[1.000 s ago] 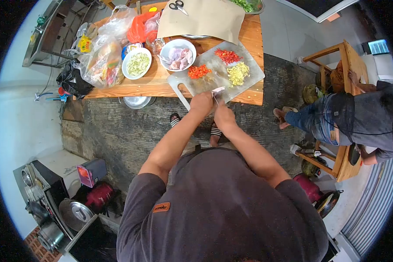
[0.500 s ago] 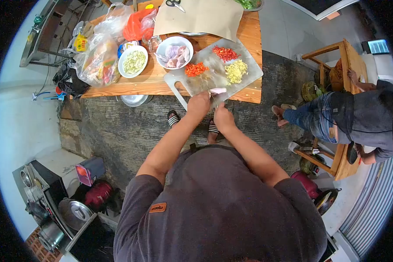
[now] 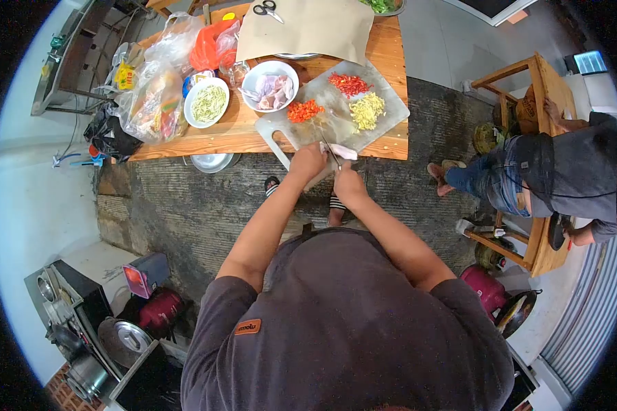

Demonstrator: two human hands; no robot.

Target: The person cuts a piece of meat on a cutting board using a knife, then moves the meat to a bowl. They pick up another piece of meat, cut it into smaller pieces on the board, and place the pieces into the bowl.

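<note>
My right hand (image 3: 350,185) is wrapped round the handle of a knife (image 3: 332,153), whose thin blade points away from me over the near part of a pale cutting board (image 3: 391,122). My left hand (image 3: 308,162) is closed at the board's near edge, its fingertips on a small pale piece that looks like shallot. Just right of the blade lies a pinkish-white shallot (image 3: 344,151). Farther up the board are chopped orange-red chili (image 3: 304,111), chopped red chili (image 3: 349,85) and a heap of pale yellow strips (image 3: 367,111). My fingers partly hide the cut.
Beside the board stand a white bowl (image 3: 248,101) of peeled shallots and a bowl (image 3: 188,115) of pale green slices. Plastic bags (image 3: 151,103) crowd the table's left. Scissors (image 3: 269,9) lie on brown paper (image 3: 322,34). Another person (image 3: 569,171) works at a wooden table on the right.
The knife blade now shows upright between my hands, with the shallot to its right. My left hand has shifted slightly left. The whole view has moved a little.
</note>
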